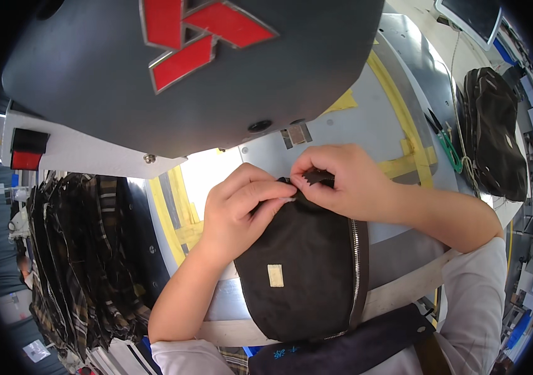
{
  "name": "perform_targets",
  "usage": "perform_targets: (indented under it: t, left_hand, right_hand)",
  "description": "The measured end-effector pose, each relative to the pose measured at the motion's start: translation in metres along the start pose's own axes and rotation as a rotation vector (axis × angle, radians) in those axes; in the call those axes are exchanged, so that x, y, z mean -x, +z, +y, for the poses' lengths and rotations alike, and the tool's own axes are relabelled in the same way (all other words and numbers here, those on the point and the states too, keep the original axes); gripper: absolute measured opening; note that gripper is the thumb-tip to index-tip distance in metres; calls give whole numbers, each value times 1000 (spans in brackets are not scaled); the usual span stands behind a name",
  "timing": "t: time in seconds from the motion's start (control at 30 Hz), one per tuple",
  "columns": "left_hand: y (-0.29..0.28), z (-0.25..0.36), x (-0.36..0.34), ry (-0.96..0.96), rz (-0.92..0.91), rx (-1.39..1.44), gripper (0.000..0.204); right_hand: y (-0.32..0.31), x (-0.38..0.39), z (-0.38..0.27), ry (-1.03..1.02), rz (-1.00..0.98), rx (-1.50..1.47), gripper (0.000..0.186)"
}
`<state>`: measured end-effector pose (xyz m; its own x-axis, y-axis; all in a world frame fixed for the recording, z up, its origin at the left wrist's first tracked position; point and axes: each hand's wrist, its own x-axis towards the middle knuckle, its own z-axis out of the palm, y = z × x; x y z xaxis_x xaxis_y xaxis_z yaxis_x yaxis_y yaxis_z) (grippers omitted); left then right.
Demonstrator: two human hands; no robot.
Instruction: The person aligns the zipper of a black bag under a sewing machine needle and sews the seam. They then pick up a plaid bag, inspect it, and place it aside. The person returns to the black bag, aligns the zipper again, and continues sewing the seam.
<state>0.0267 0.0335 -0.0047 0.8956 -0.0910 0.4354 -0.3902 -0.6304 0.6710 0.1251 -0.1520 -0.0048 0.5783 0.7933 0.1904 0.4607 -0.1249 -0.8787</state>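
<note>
A dark brown fabric piece [307, 269] with a metal zipper [356, 262] along its right side and a small cream label [276, 275] lies over the table's near edge. At its top edge my left hand [241, 206] pinches the cloth between thumb and fingers. Close beside it, my right hand [345, 178] is closed on the same top edge, where a short zigzag-cut end of dark fabric [319, 178] sticks up between the fingers. The exact spot under the fingertips is partly hidden.
A large dark grey machine head [216, 112] overhangs the metal table, which carries yellow tape [398, 106]. Dark and plaid fabric pieces [85, 250] hang in a stack at left. Green-handled scissors [448, 147] and a dark zippered pouch [495, 134] lie at right.
</note>
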Motion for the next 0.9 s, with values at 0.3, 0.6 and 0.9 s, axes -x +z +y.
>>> perform_targets:
  t: [0.3,0.6,0.9]
  left_hand:
    - [8,3,-2,123,141,-151,24]
    - [9,15,-1,-113,14,-239,26]
    - [9,13,2,-113,161,-59,26]
  right_hand:
    - [-5,-5,5,-42,-74,122,17]
    - [1,1,-6,125,48,-80,9]
    - [1,4,-6,205,15,-156,8]
